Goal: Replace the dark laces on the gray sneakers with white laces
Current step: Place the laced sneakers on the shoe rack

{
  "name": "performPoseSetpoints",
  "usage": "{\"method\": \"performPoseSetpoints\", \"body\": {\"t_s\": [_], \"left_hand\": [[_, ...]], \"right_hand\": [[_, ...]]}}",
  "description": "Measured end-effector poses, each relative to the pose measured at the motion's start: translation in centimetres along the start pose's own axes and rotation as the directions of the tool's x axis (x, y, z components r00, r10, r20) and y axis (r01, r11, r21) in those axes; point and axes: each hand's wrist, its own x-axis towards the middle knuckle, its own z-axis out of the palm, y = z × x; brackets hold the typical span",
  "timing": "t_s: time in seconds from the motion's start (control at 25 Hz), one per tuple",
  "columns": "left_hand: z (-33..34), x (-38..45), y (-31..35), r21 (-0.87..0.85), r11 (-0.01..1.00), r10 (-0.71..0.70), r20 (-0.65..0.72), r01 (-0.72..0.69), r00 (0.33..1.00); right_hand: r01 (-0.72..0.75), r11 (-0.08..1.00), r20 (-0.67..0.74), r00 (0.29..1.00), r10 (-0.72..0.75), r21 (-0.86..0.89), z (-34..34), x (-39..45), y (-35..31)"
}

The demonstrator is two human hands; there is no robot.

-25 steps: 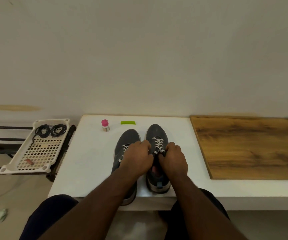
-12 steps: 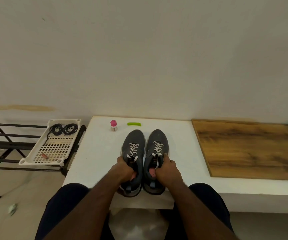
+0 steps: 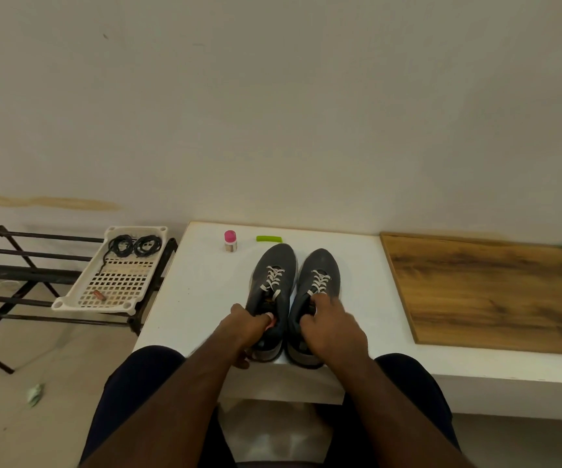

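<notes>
Gray mesh, white cord: two sneakers, side by side, toes toward the wall, heels at the near edge of the white table [image 3: 198, 298].

Left hand [image 3: 244, 332]: fingers curled round the collar of the left sneaker [image 3: 273, 292], thumb on the outer side, fingertips inside the opening. Gripping the shoe, not the lace.

Right hand [image 3: 332, 329]: fingers bent over the collar and tongue of the right sneaker [image 3: 320, 285], just below the lowest lace crossing. Whether it pinches a lace end or only holds the collar cannot be told.

White laces [image 3: 274, 278]: threaded in both shoes, crossings running away from the hands toward the toes. No bow or loose ends show; the top eyelets lie under the fingers.

Dark laces [image 3: 136, 246]: two coils in the far end of the white basket [image 3: 80, 298], well left of the left hand, on a black rack [image 3: 9, 265].

Beyond the toes: small pink-capped bottle [image 3: 230, 241], green strip [image 3: 269, 238]. Right of the right hand: wooden board [image 3: 492, 292].

Judgement: relacing looks done or nearly so; remaining work, if any, is at the top eyelets.

Risks:
- Heels sit at the table edge; a pull toward the body could tip a shoe off.
- Tugging the collar could slacken the upper crossings or draw an untied end out of its eyelet.
- Pushing forward could knock the bottle.
</notes>
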Motion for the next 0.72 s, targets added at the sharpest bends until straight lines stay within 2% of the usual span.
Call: {"method": "performPoseSetpoints", "body": {"t_s": [0.08, 0.12, 0.2, 0.32, 0.44, 0.56, 0.72], "left_hand": [[0.7, 0.0, -0.4, 0.136, 0.975, 0.187, -0.099, -0.173, 0.977], [0.8, 0.0, -0.7, 0.209, 0.937, 0.307, -0.114, -0.279, 0.945], [0.3, -0.3, -1.0, 0.391, 0.816, 0.464, -0.002, -0.426, 0.886], [-0.1, 0.2, -1.7, 0.649, 0.591, 0.418, 0.263, -0.48, 0.87], [-0.6, 1.3, -2.2, 0.714, 0.417, 0.404, 0.409, -0.563, 0.818], [-1.5, 2.1, -2.6, 0.664, 0.395, 0.538, 0.393, -0.635, 0.746], [-1.4, 1.3, -2.4, 0.683, 0.382, 0.552, 0.371, -0.622, 0.747]], "right_hand": [[0.066, 0.994, 0.192, 0.98, -0.048, -0.092, 0.5, -0.7, 0.0], [0.091, 0.985, 0.23, 0.971, -0.056, -0.144, 0.6, -0.8, 0.3], [0.137, 0.968, 0.23, 0.969, -0.087, -0.212, 0.4, -0.6, 0.8], [0.203, 0.946, 0.237, 0.961, -0.143, -0.252, 0.6, -0.6, 1.1], [0.241, 0.938, 0.236, 0.954, -0.183, -0.249, 1.4, -0.9, 1.5], [0.255, 0.935, 0.22, 0.954, -0.202, -0.248, 1.7, -0.8, 1.8], [0.255, 0.941, 0.177, 0.96, -0.218, -0.223, 1.9, -0.7, 1.5]]}}
